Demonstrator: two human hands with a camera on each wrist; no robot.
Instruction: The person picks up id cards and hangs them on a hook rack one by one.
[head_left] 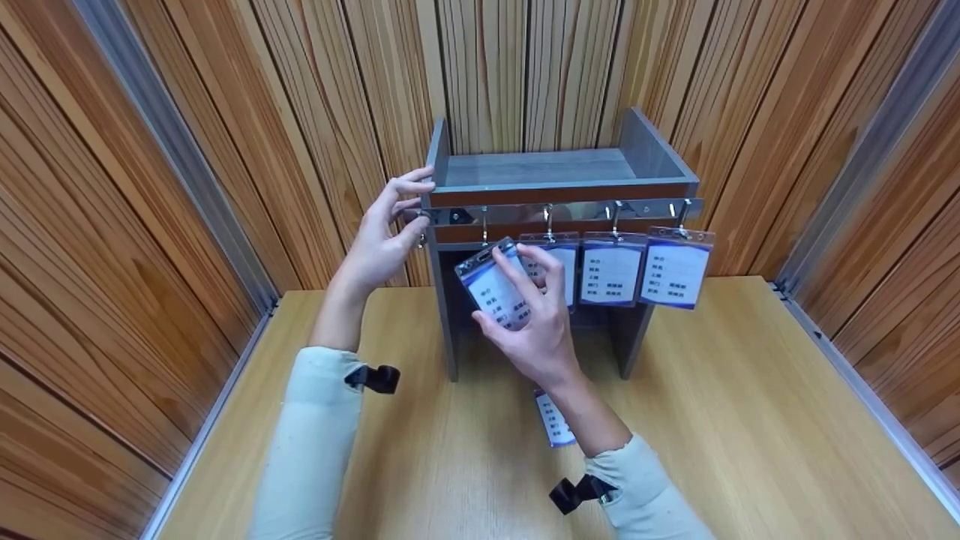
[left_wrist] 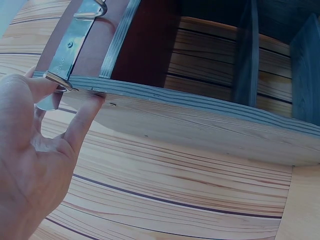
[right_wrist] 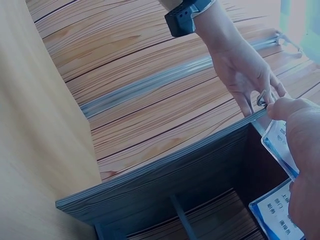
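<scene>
My right hand [head_left: 544, 330] pinches a clear-sleeved ID badge [head_left: 491, 296] with blue trim, the thumb at its lower edge and fingers at its upper part. The badge tilts in front of the left part of a grey shelf unit [head_left: 442, 315], just below a bare hook [head_left: 484, 221]. At the unit's upper left corner, my left hand [head_left: 382, 236] touches the side panel with spread fingers. In the left wrist view its fingers lie around the end hook [left_wrist: 59, 81] and the metal strip's end. Three badges hang farther right, including the rightmost badge [head_left: 677, 266].
Another badge [head_left: 555, 420] lies on the wooden table [head_left: 420, 465], partly hidden under my right forearm. The metal hook strip [head_left: 581, 212] runs across the unit's front. Wood-patterned walls [head_left: 337, 90] stand behind and on both sides.
</scene>
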